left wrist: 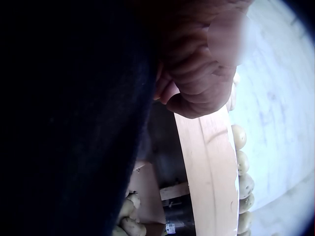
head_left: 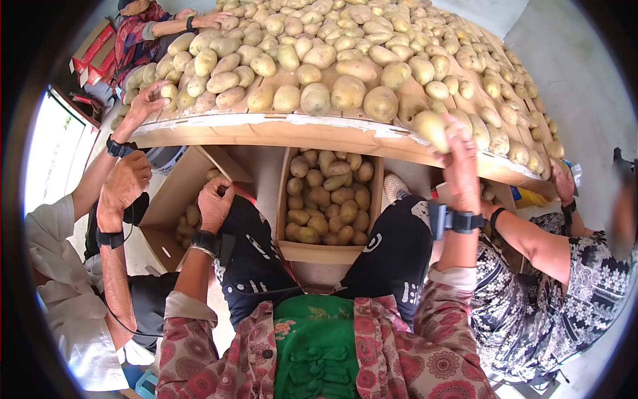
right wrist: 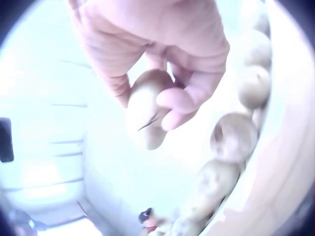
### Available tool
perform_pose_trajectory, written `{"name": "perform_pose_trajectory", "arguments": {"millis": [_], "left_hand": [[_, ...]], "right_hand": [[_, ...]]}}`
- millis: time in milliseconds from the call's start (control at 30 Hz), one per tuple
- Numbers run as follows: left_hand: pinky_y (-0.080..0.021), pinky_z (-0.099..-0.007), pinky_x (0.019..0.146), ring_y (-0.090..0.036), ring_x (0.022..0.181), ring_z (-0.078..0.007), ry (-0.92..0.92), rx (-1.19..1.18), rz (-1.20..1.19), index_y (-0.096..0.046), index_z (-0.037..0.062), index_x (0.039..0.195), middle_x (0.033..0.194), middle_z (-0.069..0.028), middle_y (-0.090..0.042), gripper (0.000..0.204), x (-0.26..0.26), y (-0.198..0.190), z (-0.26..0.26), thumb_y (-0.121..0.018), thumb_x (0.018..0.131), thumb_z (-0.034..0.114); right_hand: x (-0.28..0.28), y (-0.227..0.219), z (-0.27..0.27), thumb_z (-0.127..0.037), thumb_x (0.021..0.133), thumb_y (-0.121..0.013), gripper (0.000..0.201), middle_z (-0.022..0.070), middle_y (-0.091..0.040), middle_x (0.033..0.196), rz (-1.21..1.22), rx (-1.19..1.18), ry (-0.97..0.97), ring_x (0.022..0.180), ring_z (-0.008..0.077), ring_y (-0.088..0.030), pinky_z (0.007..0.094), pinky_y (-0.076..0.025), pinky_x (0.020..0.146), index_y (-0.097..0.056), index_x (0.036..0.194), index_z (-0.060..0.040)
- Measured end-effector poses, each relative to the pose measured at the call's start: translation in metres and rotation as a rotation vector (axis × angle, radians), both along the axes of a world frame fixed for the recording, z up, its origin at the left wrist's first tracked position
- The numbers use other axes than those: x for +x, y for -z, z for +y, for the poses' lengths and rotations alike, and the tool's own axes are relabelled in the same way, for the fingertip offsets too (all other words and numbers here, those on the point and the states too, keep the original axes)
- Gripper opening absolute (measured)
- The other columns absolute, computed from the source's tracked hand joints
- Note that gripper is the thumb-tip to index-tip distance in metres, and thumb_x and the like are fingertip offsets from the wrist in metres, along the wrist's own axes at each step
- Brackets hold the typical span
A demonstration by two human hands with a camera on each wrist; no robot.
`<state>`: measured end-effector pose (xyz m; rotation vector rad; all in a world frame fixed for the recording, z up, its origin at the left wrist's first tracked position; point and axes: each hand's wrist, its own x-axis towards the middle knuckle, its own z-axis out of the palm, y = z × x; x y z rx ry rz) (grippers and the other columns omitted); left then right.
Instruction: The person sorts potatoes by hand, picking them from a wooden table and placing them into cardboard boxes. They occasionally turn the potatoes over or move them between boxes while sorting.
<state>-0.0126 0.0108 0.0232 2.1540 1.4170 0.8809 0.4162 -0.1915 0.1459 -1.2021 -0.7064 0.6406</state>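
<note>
In the head view my right hand (head_left: 460,163) holds a pale potato (head_left: 432,130) at the front edge of the potato-covered table. The right wrist view shows that potato (right wrist: 147,115) pinched between thumb and fingers, with a dark slit in its skin. My left hand (head_left: 216,203) rests at my left knee, its fingers loosely curled around nothing. Seen from the left wrist, this hand (left wrist: 204,73) hangs beside the dark trouser leg, below the table edge. Between my knees stands a cardboard box (head_left: 319,251) filled with potatoes (head_left: 332,199).
The cardboard-topped table (head_left: 266,130) carries a wide spread of potatoes (head_left: 345,40). To the left, another person's hands (head_left: 126,179) are close to mine, near a second box (head_left: 169,199). A person in a patterned garment (head_left: 545,292) sits on my right. Another person (head_left: 143,36) works at the far left.
</note>
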Motion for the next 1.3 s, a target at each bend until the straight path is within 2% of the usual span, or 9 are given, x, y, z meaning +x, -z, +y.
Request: {"name": "perform_pose_trajectory", "arguments": {"millis": [133,333,500,733,833,967,1033,1167,1300], "left_hand": [[-0.048,-0.0306,0.063,-0.060,0.062,-0.0194,0.000,0.005,-0.013,-0.062,0.0056,0.075,0.066,-0.0075,-0.060,0.010,0.001,0.002,-0.001,-0.064,0.068,0.013],[-0.048,-0.0309,0.062,-0.059,0.060,-0.0189,-0.005,-0.015,0.004,-0.062,0.0064,0.076,0.065,-0.0073,-0.060,0.010,0.004,0.009,0.004,-0.064,0.068,0.013],[-0.049,-0.0337,0.063,-0.061,0.063,-0.0232,0.005,0.055,0.034,-0.062,0.0065,0.077,0.068,-0.0094,-0.062,0.011,0.004,0.003,0.002,-0.064,0.069,0.014],[-0.049,-0.0334,0.063,-0.063,0.064,-0.0225,-0.033,-0.027,0.098,-0.063,0.0080,0.075,0.067,-0.0083,-0.063,0.010,0.002,0.003,0.003,-0.062,0.070,0.017],[-0.049,-0.0329,0.063,-0.062,0.062,-0.0220,-0.038,-0.083,0.067,-0.063,0.0092,0.074,0.066,-0.0073,-0.063,0.010,0.004,0.000,0.001,-0.061,0.070,0.018],[-0.049,-0.0327,0.063,-0.063,0.063,-0.0214,-0.049,-0.095,0.074,-0.063,0.0091,0.074,0.067,-0.0068,-0.064,0.012,0.004,0.005,0.003,-0.061,0.070,0.020],[-0.049,-0.0329,0.063,-0.063,0.063,-0.0215,-0.043,-0.097,0.065,-0.063,0.0092,0.074,0.068,-0.0071,-0.064,0.012,0.004,0.007,0.005,-0.061,0.070,0.020],[-0.049,-0.0335,0.063,-0.063,0.064,-0.0227,-0.034,-0.044,0.054,-0.063,0.0089,0.076,0.067,-0.0081,-0.064,0.012,0.002,0.005,0.002,-0.060,0.071,0.020],[-0.049,-0.0342,0.062,-0.062,0.063,-0.0243,0.016,0.062,0.021,-0.062,0.0074,0.075,0.066,-0.0091,-0.063,0.012,-0.002,0.007,0.004,-0.060,0.071,0.019]], "right_hand": [[0.072,-0.025,-0.007,-0.024,0.079,-0.070,0.040,0.0082,-0.066,0.095,-0.592,-0.222,0.493,0.081,0.0145,-0.062,0.0249,-0.047,0.063,-0.060,0.115,-0.0102],[0.123,-0.023,0.029,-0.032,0.081,-0.065,0.047,0.0208,-0.062,0.104,-1.116,-0.530,0.724,0.100,0.0339,-0.058,0.0388,-0.044,0.087,-0.056,0.119,-0.0075],[0.145,0.008,0.052,-0.046,0.093,-0.033,0.053,0.0243,-0.059,0.105,-1.240,-0.901,0.289,0.103,0.0408,-0.053,0.0452,-0.041,0.088,-0.057,0.114,-0.0045],[0.099,-0.003,0.052,-0.041,0.092,-0.043,0.042,0.0194,-0.062,0.106,-1.227,-0.737,0.441,0.104,0.0366,-0.056,0.0437,-0.040,0.092,-0.061,0.111,-0.0088],[0.052,-0.003,0.045,-0.033,0.091,-0.051,0.031,0.0145,-0.063,0.106,-1.485,-0.209,0.598,0.101,0.0296,-0.059,0.0400,-0.043,0.089,-0.063,0.108,-0.0104],[-0.055,0.016,0.038,-0.021,0.089,-0.058,0.017,0.0025,-0.064,0.094,-0.647,-0.029,0.006,0.088,0.0099,-0.057,0.0254,-0.046,0.078,-0.065,0.096,-0.0064],[-0.086,0.042,0.043,-0.022,0.089,-0.057,0.019,0.0031,-0.064,0.089,-0.489,-0.379,-0.354,0.077,0.0108,-0.057,0.0259,-0.046,0.073,-0.064,0.099,-0.0079],[-0.088,0.151,0.052,-0.025,0.080,-0.061,0.036,0.0170,-0.063,0.098,-1.034,-0.587,-0.795,0.094,0.0307,-0.059,0.0387,-0.047,0.081,-0.058,0.108,-0.0025],[-0.088,0.253,0.058,-0.020,0.071,-0.058,0.037,0.0233,-0.061,0.100,-1.211,-0.933,-0.800,0.094,0.0379,-0.058,0.0440,-0.048,0.080,-0.060,0.103,-0.0013]]}}
